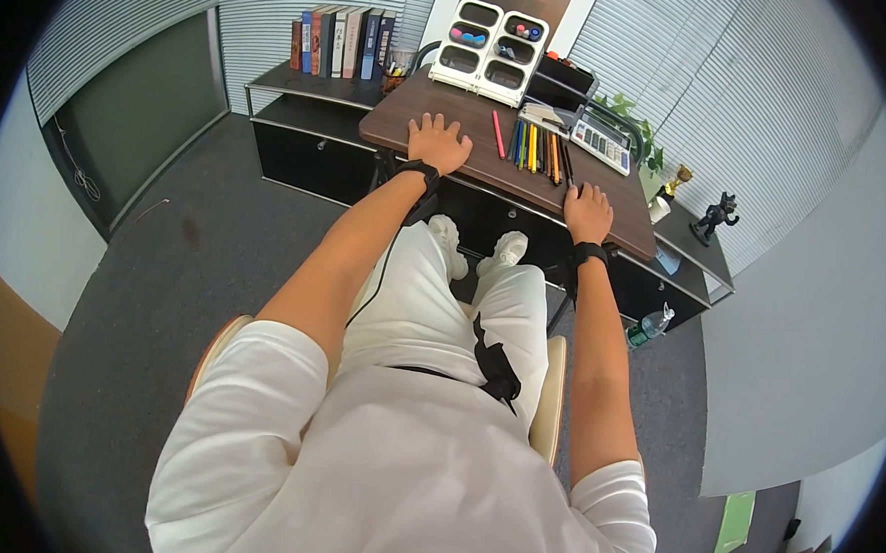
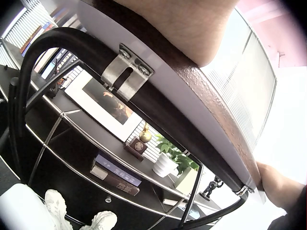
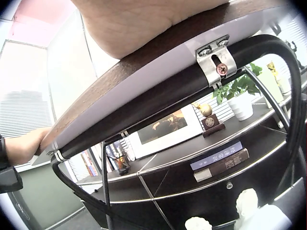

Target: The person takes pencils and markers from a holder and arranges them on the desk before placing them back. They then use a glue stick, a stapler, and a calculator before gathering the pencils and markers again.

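Note:
My left hand [image 1: 439, 144] rests on the left part of the brown table [image 1: 391, 124], fingers spread, left of a red marker [image 1: 499, 134]. On the table's front right edge lies my right hand [image 1: 589, 212], close to the ends of a row of colored pencils [image 1: 533, 147]. Neither hand holds anything. Only the heel of the left palm [image 2: 187, 28] shows in the left wrist view, and the heel of the right palm [image 3: 134, 24] in the right wrist view, both against the table edge.
Behind the pencils stand a white compartment organizer [image 1: 457, 57] and a calculator [image 1: 601, 145]. Books [image 1: 343, 43] stand on the low shelf at the left. A bottle [image 1: 649, 327] is on the floor at the right, and a black figurine [image 1: 715, 219] is on the right shelf.

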Tool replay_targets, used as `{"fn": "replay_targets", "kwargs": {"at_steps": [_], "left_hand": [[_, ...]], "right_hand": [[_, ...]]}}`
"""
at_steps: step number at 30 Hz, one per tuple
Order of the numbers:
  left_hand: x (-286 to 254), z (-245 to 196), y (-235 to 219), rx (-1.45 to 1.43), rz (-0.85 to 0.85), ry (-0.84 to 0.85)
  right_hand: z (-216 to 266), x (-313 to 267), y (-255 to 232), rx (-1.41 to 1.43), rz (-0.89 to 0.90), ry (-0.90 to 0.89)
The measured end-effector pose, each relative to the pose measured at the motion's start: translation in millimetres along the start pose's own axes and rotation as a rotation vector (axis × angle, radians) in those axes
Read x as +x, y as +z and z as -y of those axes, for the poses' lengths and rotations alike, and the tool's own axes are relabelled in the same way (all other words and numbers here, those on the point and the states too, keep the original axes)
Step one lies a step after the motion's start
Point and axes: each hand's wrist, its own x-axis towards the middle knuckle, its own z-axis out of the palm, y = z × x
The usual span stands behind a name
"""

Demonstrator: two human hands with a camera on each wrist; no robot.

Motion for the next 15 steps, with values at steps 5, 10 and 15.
{"fn": "replay_targets", "kwargs": {"at_steps": [5,10,15], "left_hand": [[0.3,0.0,0.4,0.001,0.002,0.002],[0.3,0.0,-0.9,-0.008,0.018,-0.004],[-1.1,-0.9,-4.0,-0.008,0.023,-0.001]], "right_hand": [[-0.1,-0.2,1.4,-0.01,-0.009,0.007],[0.1,0.6,0.0,-0.013,0.015,0.011],[-0.6,0.0,1.1,-0.019,0.002,0.005]]}}
